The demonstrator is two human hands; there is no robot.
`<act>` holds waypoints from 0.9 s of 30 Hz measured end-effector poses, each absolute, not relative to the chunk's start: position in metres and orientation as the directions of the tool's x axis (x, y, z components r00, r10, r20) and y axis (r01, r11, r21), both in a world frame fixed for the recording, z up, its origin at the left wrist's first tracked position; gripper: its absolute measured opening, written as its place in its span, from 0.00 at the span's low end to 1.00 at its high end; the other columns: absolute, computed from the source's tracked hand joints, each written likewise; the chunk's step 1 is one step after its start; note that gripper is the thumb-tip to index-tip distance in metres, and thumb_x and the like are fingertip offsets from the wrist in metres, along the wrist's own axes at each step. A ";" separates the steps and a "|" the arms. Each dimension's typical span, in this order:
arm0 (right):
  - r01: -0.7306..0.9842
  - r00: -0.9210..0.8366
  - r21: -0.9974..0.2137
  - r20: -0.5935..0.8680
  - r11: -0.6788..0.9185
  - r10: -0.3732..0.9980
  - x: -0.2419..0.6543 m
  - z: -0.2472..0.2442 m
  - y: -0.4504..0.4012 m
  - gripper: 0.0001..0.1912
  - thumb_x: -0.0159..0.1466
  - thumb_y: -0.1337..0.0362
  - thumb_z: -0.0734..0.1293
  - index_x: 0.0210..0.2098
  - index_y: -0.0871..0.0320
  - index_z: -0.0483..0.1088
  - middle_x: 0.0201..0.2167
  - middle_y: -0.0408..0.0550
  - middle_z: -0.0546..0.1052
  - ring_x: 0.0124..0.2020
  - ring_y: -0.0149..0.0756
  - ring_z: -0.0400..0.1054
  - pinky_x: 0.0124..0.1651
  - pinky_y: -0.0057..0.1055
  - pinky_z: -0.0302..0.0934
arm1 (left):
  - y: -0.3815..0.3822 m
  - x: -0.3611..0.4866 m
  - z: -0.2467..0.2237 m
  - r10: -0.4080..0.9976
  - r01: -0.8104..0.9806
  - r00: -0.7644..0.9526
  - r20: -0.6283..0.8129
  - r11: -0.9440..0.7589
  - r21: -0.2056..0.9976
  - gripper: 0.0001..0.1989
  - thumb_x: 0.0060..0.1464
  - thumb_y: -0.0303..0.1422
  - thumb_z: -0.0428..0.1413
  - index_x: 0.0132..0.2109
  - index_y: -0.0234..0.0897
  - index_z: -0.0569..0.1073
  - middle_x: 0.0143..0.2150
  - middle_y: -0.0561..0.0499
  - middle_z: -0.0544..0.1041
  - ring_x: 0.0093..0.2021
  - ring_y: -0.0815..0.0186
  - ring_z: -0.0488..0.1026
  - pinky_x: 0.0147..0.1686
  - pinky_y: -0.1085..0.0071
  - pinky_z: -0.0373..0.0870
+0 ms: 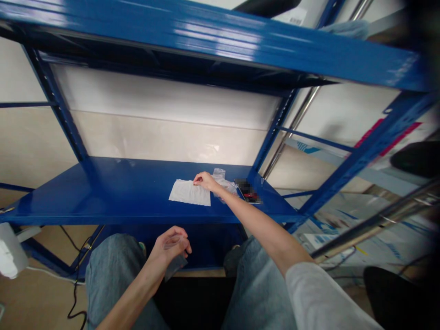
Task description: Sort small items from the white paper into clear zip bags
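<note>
label (barcode-like, illegible) (297,18): above upper beam (144,27). blue shelf (103,192): pale wall (165,133) behind. white cloth (189,192): near front edge, right of centre. left hand (172,245): grip clenched on clear bag (176,266). right hand (205,181): touches cloth's back-right corner; grip state cannot be told. plastic bags (219,173): toward right end.

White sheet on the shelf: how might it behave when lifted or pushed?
The white sheet looks thin and slightly wrinkled, so probably floppy and light for its size. Pushed, it may slide, as the blue shelf looks smooth and glossy.
</note>
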State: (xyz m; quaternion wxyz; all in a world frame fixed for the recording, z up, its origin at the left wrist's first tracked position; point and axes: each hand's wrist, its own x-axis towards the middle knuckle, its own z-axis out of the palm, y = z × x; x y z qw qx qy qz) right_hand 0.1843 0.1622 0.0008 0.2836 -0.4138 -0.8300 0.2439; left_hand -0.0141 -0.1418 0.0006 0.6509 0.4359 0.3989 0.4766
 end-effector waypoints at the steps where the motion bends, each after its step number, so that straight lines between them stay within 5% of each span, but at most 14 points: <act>1: 0.547 -0.492 -0.648 0.264 0.530 0.830 0.184 0.001 0.162 0.04 0.55 0.72 0.71 0.29 0.61 0.80 0.27 0.48 0.81 0.29 0.35 0.73 0.32 0.25 0.61 | -0.142 -0.014 0.001 0.969 -0.268 0.225 -0.105 0.165 0.949 0.21 0.49 0.48 0.66 0.40 0.38 0.70 0.30 0.49 0.78 0.29 0.67 0.72 0.27 0.74 0.67; 11: 0.553 -0.488 -0.626 0.293 0.551 0.822 0.183 0.007 0.160 0.03 0.55 0.71 0.70 0.27 0.60 0.78 0.27 0.48 0.81 0.30 0.36 0.74 0.35 0.27 0.63 | -0.135 -0.017 -0.009 0.979 -0.264 0.176 -0.105 0.150 0.953 0.21 0.48 0.48 0.67 0.39 0.39 0.70 0.30 0.49 0.78 0.29 0.66 0.73 0.29 0.73 0.68; 17: 0.397 -0.275 -0.753 0.448 0.524 0.851 0.183 0.024 0.141 0.03 0.56 0.68 0.69 0.28 0.61 0.76 0.29 0.49 0.80 0.33 0.37 0.73 0.40 0.31 0.65 | -0.131 -0.020 -0.012 0.979 -0.233 0.197 -0.041 0.088 0.969 0.17 0.50 0.43 0.67 0.39 0.38 0.72 0.32 0.49 0.79 0.32 0.67 0.74 0.36 0.72 0.70; 23: 0.108 -0.215 -0.902 0.390 0.419 0.895 0.173 0.019 0.022 0.11 0.57 0.57 0.73 0.32 0.59 0.75 0.33 0.50 0.81 0.36 0.38 0.74 0.42 0.33 0.67 | -0.134 -0.019 -0.008 0.971 -0.089 0.239 -0.011 0.033 0.995 0.16 0.49 0.42 0.67 0.36 0.35 0.73 0.32 0.47 0.80 0.32 0.66 0.74 0.35 0.72 0.69; 27: 0.073 -0.244 -0.941 0.305 0.331 0.920 0.169 0.003 -0.088 0.13 0.57 0.54 0.74 0.35 0.58 0.76 0.34 0.49 0.81 0.36 0.39 0.74 0.39 0.32 0.66 | -0.142 -0.017 -0.009 0.959 0.027 0.283 -0.013 0.005 1.000 0.16 0.49 0.41 0.66 0.39 0.34 0.76 0.32 0.47 0.80 0.30 0.66 0.74 0.29 0.73 0.66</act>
